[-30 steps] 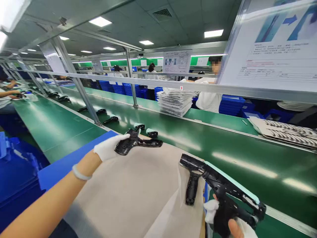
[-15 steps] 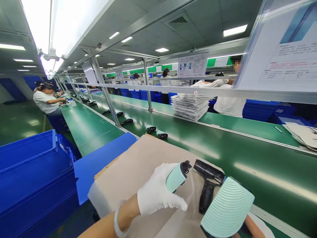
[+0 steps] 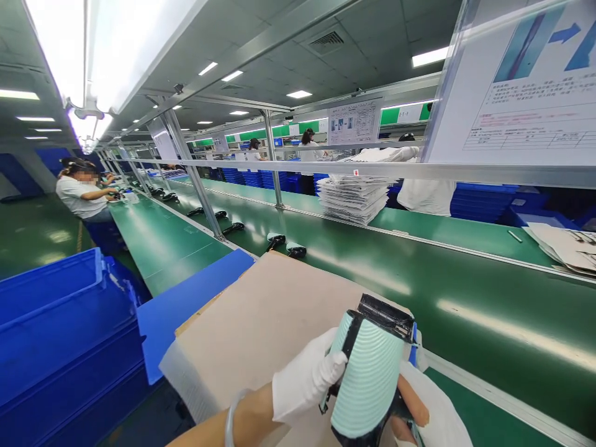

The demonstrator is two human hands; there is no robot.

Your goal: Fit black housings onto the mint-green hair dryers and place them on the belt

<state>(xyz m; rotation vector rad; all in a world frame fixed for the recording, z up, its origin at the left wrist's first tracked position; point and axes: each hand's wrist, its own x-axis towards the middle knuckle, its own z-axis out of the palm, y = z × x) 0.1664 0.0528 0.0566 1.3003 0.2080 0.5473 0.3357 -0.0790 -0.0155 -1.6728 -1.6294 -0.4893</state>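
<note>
My left hand [image 3: 310, 375], in a white glove, is closed on a small mint-green cover [image 3: 343, 329] with a black edge. This cover meets the left side of a larger ribbed mint-green housing [image 3: 372, 379]; whether they are joined I cannot tell. From the lower right, my right hand [image 3: 433, 403] grips the larger housing's black part; its glove leaves some fingertips bare. Just behind lies a black plastic shell [image 3: 384, 316] on the beige sheet [image 3: 261, 329], its lower part hidden by the housing.
Several black and mint-green handheld units [image 3: 297, 250] lie along the green bench [image 3: 354, 261]. Blue bins [image 3: 51, 335] stand at left beside a blue board [image 3: 186, 310]. A metal rail [image 3: 279, 165] crosses ahead; a paper stack [image 3: 351, 198] lies beyond. Co-workers [image 3: 84, 192] sit farther off.
My left hand has moved right and closed in, bringing the small cover against the larger housing. My right hand has shifted left with the housing, now in front of the black shell.
</note>
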